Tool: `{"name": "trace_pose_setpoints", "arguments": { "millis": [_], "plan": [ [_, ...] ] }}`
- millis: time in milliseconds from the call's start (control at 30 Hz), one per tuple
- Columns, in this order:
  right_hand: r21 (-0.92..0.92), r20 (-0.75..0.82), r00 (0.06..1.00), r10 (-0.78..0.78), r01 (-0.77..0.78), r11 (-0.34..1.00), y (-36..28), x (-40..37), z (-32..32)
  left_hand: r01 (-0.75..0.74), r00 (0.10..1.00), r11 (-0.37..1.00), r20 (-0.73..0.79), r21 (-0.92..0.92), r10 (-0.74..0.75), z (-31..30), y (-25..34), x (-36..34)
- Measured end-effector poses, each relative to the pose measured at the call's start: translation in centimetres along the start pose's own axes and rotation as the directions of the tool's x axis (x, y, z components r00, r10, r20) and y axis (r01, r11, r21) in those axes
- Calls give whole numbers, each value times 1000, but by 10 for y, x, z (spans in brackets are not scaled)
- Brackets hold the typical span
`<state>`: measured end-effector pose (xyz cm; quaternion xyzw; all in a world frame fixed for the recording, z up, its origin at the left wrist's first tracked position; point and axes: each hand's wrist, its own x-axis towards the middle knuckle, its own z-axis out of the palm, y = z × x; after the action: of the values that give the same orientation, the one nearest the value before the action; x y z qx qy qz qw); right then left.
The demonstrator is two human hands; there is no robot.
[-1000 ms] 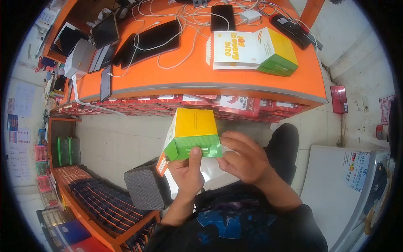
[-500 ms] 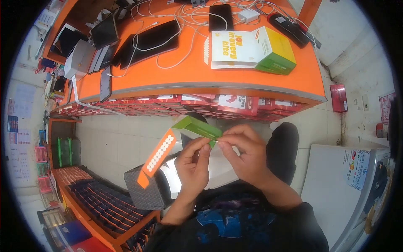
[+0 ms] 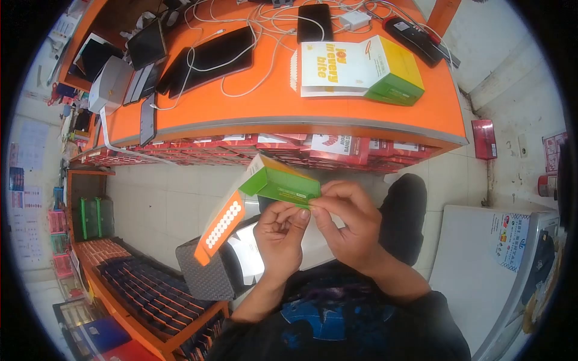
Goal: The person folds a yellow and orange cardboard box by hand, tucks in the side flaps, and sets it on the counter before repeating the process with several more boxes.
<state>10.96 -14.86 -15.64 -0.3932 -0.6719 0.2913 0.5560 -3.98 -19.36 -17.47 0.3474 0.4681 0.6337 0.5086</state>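
A part-folded paperboard box (image 3: pixel 283 185), green on the near side with an orange strip carrying white scallops, is held up between both hands above my lap. My left hand (image 3: pixel 280 233) pinches its lower green edge with thumb and fingers. On the right corner of the same green panel, my right hand (image 3: pixel 349 219) closes thumb and fingertips. The fingertips of both hands almost meet at that corner. Below the left hand lies a white sheet of card (image 3: pixel 248 253), partly covered by the hand and the box.
On the orange table (image 3: pixel 211 111) stand a printed white, yellow and green box (image 3: pixel 337 69), a tablet (image 3: pixel 214 60), a phone (image 3: pixel 315 24) and tangled white cables. Red packs (image 3: pixel 337 147) fill the shelf beneath. A white fridge (image 3: pixel 481 265) stands right; dark stacked packs (image 3: pixel 150 283) lie left.
The box has tilted, so its green panel shows wider and its far end has risen. The orange strip has swung slightly left. Both hands keep their pinch near the corner.
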Motion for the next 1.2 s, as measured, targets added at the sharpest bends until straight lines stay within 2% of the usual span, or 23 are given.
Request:
{"name": "trace_pose_setpoints", "arguments": {
  "millis": [300,500,567,800,900,967,1100,1200],
  "plan": [
    [6,15,1000,-12,12,1000,-2,1,-5,-18,1000,1000,-25,-12,18,-1,-1,-3],
    [20,11,1000,-6,6,1000,-4,0,-3,-41,999,999,13,-2,41,-3,-1,-2],
    [33,34,999,36,-37,999,-6,-1,-6,-23,1000,999,10,34,23,-4,-2,-4],
    [65,54,998,25,-29,997,-5,-2,-3,-67,997,998,48,-4,67,-6,-6,-1],
    [131,100,994,-38,24,991,2,-8,-1,-104,994,994,25,-46,105,-10,-8,1],
    [11,166,962,-215,217,976,4,-12,0,-60,998,997,6,-40,60,-14,-4,-1],
    [-20,162,959,-233,239,971,5,-17,4,-159,987,984,-50,-84,155,-7,-1,2],
    [-62,203,932,-301,319,946,7,-13,-4,-165,986,986,19,34,164,-15,3,-5]
  ]
}}
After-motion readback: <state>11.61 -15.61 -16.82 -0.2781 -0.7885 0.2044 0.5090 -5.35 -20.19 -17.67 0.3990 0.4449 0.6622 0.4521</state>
